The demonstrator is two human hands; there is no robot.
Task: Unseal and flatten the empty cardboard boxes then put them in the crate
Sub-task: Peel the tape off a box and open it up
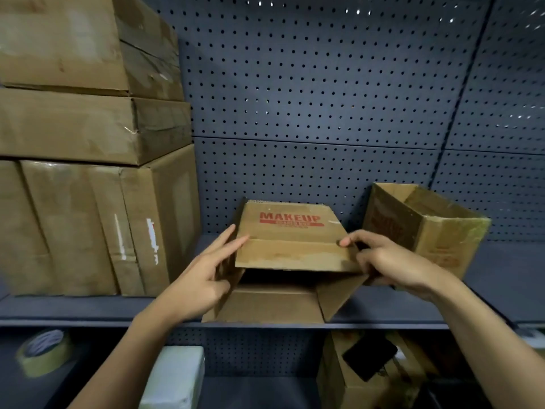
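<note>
A small cardboard box (292, 231) printed MAKEUP in red lies on its side on the grey shelf (88, 308), its open end facing me with flaps spread. My left hand (203, 276) presses against its left side with straight fingers, the thumb around the left flap. My right hand (383, 261) grips the right edge of the upper flap, fingers curled over it. A second open cardboard box (442, 228) stands tilted just to the right, behind my right hand.
Large taped cartons (88, 143) are stacked on the left of the shelf. A pegboard wall (324, 98) backs it. On the lower shelf are a tape roll (44, 352), a white box (174, 376) and a carton with a black phone (368, 358).
</note>
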